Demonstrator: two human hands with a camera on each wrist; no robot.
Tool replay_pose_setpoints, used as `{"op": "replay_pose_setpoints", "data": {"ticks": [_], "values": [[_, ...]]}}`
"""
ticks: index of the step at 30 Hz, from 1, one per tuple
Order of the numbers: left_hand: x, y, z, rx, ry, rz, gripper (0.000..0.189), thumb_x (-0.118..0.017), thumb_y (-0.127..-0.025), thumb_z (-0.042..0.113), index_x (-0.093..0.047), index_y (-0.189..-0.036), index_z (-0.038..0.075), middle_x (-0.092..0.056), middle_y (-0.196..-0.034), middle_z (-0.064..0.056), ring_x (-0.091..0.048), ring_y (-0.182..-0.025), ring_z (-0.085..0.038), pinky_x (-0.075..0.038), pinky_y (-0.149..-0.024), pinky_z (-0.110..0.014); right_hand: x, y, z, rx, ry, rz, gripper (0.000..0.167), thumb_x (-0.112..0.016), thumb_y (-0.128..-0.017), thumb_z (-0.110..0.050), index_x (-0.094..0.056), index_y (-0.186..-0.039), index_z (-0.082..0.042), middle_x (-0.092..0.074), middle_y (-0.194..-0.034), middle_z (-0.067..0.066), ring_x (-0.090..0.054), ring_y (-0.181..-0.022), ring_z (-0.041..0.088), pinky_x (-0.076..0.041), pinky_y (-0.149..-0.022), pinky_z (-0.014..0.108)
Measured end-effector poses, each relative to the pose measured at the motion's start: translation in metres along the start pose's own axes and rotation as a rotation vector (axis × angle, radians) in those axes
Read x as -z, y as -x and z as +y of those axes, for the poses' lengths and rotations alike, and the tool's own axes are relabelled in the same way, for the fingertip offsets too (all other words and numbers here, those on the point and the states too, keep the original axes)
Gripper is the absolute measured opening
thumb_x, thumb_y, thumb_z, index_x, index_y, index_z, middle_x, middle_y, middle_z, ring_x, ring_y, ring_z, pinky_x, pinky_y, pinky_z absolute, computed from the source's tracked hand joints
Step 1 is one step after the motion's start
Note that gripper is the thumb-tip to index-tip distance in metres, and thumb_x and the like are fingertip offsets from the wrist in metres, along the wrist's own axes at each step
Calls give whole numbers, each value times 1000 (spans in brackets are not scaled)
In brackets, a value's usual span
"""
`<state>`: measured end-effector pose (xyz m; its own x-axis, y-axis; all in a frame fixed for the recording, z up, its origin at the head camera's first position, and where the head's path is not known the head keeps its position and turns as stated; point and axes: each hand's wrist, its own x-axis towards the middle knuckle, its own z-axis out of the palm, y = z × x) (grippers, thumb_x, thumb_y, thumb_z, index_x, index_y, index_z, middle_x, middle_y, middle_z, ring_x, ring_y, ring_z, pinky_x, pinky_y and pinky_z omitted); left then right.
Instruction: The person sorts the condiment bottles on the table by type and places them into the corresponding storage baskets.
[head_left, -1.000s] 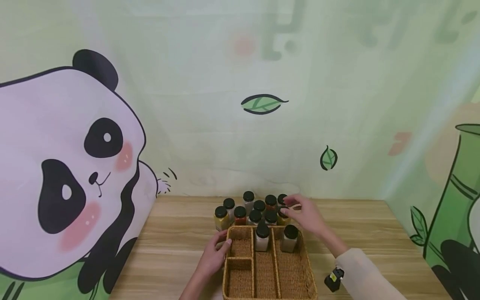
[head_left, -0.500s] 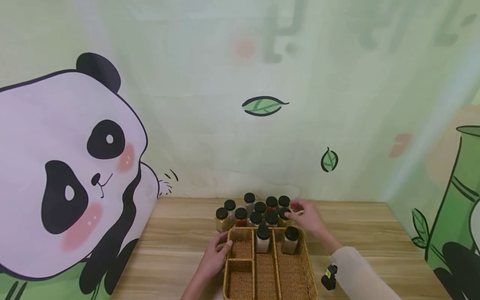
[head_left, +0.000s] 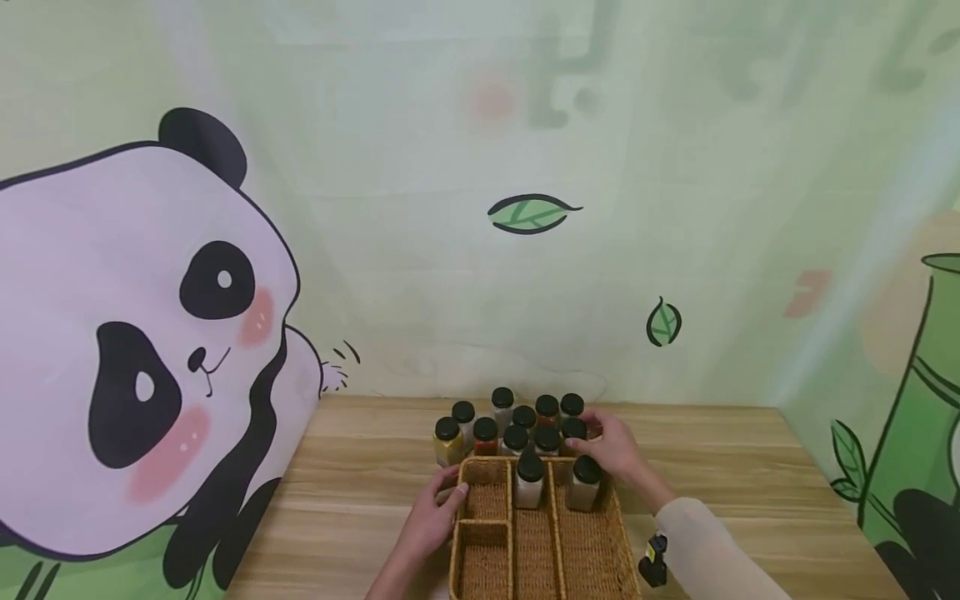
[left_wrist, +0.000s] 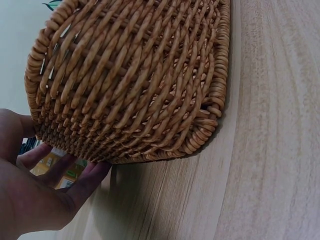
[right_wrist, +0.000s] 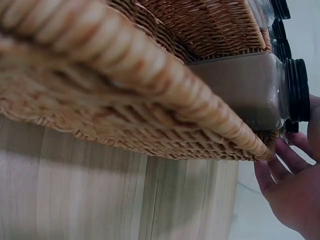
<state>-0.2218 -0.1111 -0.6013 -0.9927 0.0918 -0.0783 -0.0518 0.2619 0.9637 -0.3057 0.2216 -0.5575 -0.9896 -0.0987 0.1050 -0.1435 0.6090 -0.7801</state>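
Note:
A woven wicker basket (head_left: 597, 552) with several compartments lies on the table. My left hand (head_left: 430, 518) grips its far left corner, the thumb by the rim and the fingers against the outer wall (left_wrist: 125, 90). Two black-capped spice jars stand inside at the far end: a pale jar (head_left: 529, 483) in the middle compartment and a greyish-brown jar (head_left: 584, 486) in the right one. Behind the basket, my right hand (head_left: 617, 448) pinches a black-lidded spice jar (head_left: 574, 428) at the group's right front, thumb in front. In the right wrist view, the brown jar (right_wrist: 240, 90) mostly hides it.
Several more black-lidded jars (head_left: 516, 437) cluster behind the basket, among them a yellow jar (head_left: 447, 446) and a red jar (head_left: 485, 437). A small black device (head_left: 653, 560) is by the right sleeve. A panda-printed backdrop (head_left: 420, 292) rises along the table's (head_left: 352, 492) back edge.
My right hand has lowered from above the right-hand jars and closed in on the front one. The left hand keeps its hold on the basket; the head view has shifted slightly.

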Motion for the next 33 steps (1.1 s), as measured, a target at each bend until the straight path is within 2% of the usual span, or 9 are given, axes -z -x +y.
{"op": "replay_pose_setpoints", "data": {"ticks": [5,10,17,27,33], "values": [[0,-1,-1,5,-4,8,48,-59,-111,27,-52,-152,4,-54,-148,-26,-54,-134,-53,-51,-103,-63,-1,-2,1,-1,8,-14,40,-86,-91,-17,-68,-122,2,-72,-109,14,-67,-100,29,-57,-86,44],[1,-4,-1,19,-10,11,49,-58,-111,29,-51,-153,5,-53,-150,-26,-53,-136,-53,-52,-103,-63,5,-3,-2,67,39,-52,35,-80,-95,-11,-67,-124,3,-73,-109,16,-69,-104,36,-57,-90,51],[3,-3,-1,28,-21,7,49,-58,-111,29,-51,-154,6,-52,-152,-25,-50,-139,-53,-47,-106,-66,11,-4,-1,83,48,-101,46,-80,-94,-8,-63,-133,7,-71,-117,21,-67,-112,43,-56,-96,57],[0,-3,-4,-1,8,-4,48,-59,-111,26,-52,-152,3,-54,-148,-26,-53,-135,-53,-54,-101,-60,4,-6,1,-16,81,-60,40,-90,-86,-14,-68,-117,-1,-71,-102,10,-68,-97,28,-58,-82,43],[0,-3,-3,15,3,-1,50,-59,-110,28,-51,-153,5,-53,-150,-25,-53,-136,-52,-52,-103,-62,7,-6,3,6,106,-60,39,-89,-87,-14,-70,-118,-1,-71,-100,9,-68,-94,26,-57,-79,41]]}}
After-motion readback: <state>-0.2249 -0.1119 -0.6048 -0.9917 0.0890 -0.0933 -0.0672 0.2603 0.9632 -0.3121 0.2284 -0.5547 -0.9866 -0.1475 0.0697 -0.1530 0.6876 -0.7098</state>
